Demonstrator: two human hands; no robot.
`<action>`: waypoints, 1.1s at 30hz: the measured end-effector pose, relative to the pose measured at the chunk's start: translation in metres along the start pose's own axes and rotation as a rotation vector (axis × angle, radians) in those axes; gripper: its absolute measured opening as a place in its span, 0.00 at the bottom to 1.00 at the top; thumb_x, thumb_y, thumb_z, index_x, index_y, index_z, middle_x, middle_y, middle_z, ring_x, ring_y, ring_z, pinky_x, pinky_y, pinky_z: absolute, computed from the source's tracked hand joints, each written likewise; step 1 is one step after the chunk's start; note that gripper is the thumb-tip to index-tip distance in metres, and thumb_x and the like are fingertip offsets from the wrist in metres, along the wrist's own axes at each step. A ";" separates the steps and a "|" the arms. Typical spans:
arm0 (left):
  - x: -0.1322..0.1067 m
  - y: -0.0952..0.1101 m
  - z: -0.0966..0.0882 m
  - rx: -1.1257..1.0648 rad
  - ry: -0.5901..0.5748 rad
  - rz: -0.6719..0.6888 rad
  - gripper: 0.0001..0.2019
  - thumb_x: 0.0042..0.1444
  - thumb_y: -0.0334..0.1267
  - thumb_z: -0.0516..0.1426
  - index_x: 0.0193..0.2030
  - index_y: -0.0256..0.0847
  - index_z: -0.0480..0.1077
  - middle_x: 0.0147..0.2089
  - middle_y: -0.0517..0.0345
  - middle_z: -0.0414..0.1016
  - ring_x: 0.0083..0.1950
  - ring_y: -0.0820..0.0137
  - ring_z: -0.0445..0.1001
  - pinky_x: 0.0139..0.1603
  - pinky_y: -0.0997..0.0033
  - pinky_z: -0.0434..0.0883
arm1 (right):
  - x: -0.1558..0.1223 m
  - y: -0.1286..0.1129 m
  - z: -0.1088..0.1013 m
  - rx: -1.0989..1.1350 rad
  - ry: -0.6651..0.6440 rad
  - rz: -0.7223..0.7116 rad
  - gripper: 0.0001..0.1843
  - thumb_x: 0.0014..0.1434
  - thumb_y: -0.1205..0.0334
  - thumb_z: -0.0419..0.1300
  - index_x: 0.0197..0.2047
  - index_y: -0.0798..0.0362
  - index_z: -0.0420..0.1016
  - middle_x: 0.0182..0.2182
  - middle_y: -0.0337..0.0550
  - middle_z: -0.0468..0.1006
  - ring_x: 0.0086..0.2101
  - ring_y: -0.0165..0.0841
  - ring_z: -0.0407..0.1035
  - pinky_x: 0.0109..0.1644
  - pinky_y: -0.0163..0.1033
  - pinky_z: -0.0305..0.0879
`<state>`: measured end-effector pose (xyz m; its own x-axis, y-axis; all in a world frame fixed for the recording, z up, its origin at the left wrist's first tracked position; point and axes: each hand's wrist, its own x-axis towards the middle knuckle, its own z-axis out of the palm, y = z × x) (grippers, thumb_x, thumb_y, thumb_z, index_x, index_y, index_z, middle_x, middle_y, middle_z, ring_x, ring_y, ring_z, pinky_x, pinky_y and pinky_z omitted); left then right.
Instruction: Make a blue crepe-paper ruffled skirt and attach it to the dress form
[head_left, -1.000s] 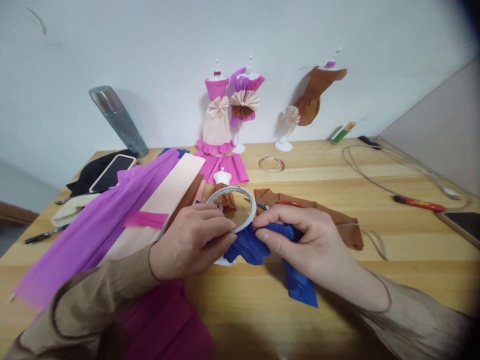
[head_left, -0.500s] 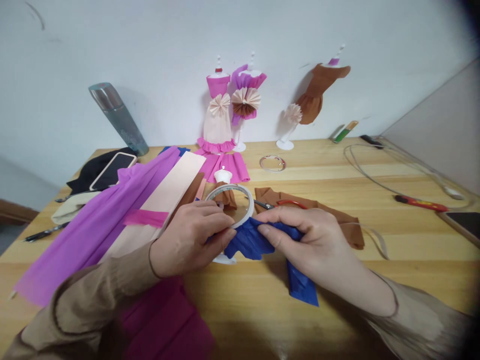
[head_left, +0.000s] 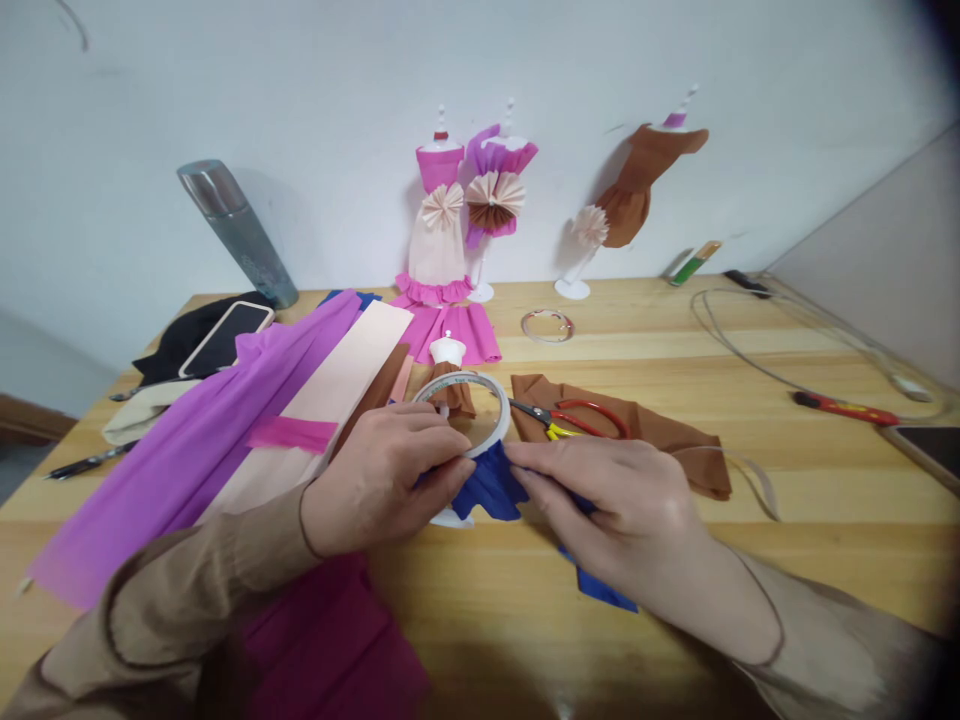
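My left hand (head_left: 382, 478) is closed around a white roll of tape (head_left: 471, 412), held upright near the table's front. Its fingertips also touch a pleated piece of blue crepe paper (head_left: 487, 487). My right hand (head_left: 600, 500) lies over the right part of that blue paper, fingers pressed flat on it, fingertips just below the tape roll. A small white mannequin (head_left: 447, 352) wearing a brown paper skirt stands right behind the roll.
Red-handled scissors (head_left: 574, 416) lie on brown paper (head_left: 660, 435) behind my right hand. Purple (head_left: 187, 450), peach and magenta paper sheets spread at the left. Dressed mannequins (head_left: 439, 220) stand by the wall, with a grey bottle (head_left: 236, 235), a phone (head_left: 225, 338), a tape ring (head_left: 547, 325) and cables (head_left: 787, 330).
My right hand has slid down and flattened over the blue paper, uncovering the scissors behind it. My left hand and the tape roll have hardly moved.
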<state>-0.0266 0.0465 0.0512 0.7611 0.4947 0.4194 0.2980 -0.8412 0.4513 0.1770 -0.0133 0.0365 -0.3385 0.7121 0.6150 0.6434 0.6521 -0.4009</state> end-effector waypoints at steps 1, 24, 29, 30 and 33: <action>0.000 0.000 0.000 -0.005 -0.003 -0.007 0.12 0.62 0.32 0.51 0.28 0.36 0.69 0.26 0.55 0.72 0.30 0.71 0.69 0.33 0.72 0.66 | -0.001 0.001 0.000 -0.059 -0.010 -0.045 0.11 0.59 0.73 0.56 0.43 0.54 0.76 0.28 0.43 0.82 0.26 0.31 0.75 0.31 0.35 0.72; 0.000 -0.001 0.001 -0.040 -0.005 0.002 0.11 0.62 0.33 0.52 0.29 0.37 0.69 0.26 0.56 0.72 0.30 0.72 0.69 0.34 0.72 0.67 | 0.010 0.000 -0.003 0.324 -0.086 0.232 0.09 0.57 0.72 0.58 0.35 0.51 0.78 0.25 0.36 0.81 0.22 0.27 0.73 0.26 0.30 0.69; -0.001 0.000 0.002 -0.035 -0.006 0.027 0.12 0.62 0.32 0.51 0.28 0.36 0.68 0.26 0.54 0.73 0.30 0.71 0.68 0.33 0.71 0.67 | 0.010 -0.001 -0.005 0.260 -0.080 0.250 0.08 0.57 0.71 0.58 0.34 0.51 0.77 0.24 0.35 0.79 0.21 0.25 0.70 0.25 0.30 0.66; 0.000 0.000 0.002 -0.037 -0.004 0.028 0.12 0.62 0.32 0.51 0.27 0.36 0.68 0.26 0.54 0.73 0.30 0.71 0.68 0.33 0.71 0.67 | 0.010 0.000 -0.005 0.238 -0.073 0.259 0.07 0.57 0.71 0.59 0.33 0.51 0.76 0.23 0.35 0.78 0.20 0.25 0.69 0.24 0.30 0.65; 0.000 0.000 0.002 -0.043 -0.007 0.021 0.13 0.62 0.32 0.51 0.26 0.37 0.67 0.25 0.55 0.71 0.29 0.72 0.67 0.33 0.72 0.66 | 0.011 0.000 -0.005 0.193 -0.071 0.307 0.06 0.57 0.69 0.59 0.31 0.50 0.75 0.22 0.35 0.76 0.19 0.25 0.66 0.23 0.31 0.63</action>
<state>-0.0253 0.0458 0.0498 0.7712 0.4752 0.4237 0.2571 -0.8413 0.4755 0.1769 -0.0069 0.0462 -0.2006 0.8942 0.4003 0.5833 0.4373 -0.6845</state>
